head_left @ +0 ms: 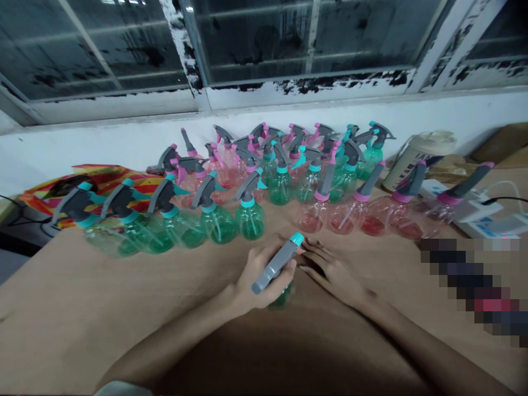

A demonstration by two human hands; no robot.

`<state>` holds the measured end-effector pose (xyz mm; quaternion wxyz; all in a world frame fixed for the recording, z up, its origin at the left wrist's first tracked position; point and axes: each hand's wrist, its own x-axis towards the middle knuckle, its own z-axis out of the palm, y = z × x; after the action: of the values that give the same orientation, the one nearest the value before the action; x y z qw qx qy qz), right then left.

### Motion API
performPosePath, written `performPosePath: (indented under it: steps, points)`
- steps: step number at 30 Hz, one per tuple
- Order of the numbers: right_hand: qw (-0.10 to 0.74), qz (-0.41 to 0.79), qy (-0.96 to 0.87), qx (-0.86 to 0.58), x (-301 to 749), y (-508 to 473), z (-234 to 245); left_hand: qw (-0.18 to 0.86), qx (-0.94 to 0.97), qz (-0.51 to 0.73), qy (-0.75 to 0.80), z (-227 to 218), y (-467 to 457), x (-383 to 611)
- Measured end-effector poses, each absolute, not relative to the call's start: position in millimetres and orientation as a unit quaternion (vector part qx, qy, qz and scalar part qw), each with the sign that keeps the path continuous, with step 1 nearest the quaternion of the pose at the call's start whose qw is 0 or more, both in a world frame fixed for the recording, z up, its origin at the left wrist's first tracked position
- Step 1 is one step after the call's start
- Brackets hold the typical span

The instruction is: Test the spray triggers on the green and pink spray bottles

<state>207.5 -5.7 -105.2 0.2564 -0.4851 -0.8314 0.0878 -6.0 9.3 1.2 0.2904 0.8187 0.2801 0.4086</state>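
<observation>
My left hand (258, 275) is wrapped round the neck of a green spray bottle (281, 297), whose grey trigger head with a teal nozzle points up and to the right. Most of that bottle is hidden under the hand. Just right of it, my right hand (340, 275) lies with fingers stretched out, low over the wooden table (198, 330), near the nozzle and holding nothing. Beyond my hands stands a row of green spray bottles (220, 225) on the left and pink spray bottles (342, 217) on the right.
More pink and green spray bottles (281, 184) crowd together against the white wall. A striped red and yellow bag (111, 176) lies at the back left. At the right are a pale canister (416, 157), a white power strip (478, 214) with cables, and a blurred-out patch.
</observation>
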Motion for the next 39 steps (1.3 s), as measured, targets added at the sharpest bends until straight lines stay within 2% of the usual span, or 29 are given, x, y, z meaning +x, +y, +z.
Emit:
performPosePath:
  steps: [12, 20, 39]
  points:
    - [0.258, 0.09, -0.832, -0.484, 208.5, -5.3, -107.6, 0.251, 0.835, 0.399, 0.283, 4.7, 7.8, -3.3]
    - [0.258, 0.093, -0.831, -0.484, 207.9, -5.7, -104.9, 0.289, 0.814, 0.394, 0.315, 0.8, 2.7, -2.9]
    - [0.255, 0.092, -0.831, -0.485, 208.5, -5.9, -104.2, 0.287, 0.808, 0.428, 0.286, -3.1, 4.0, -2.6]
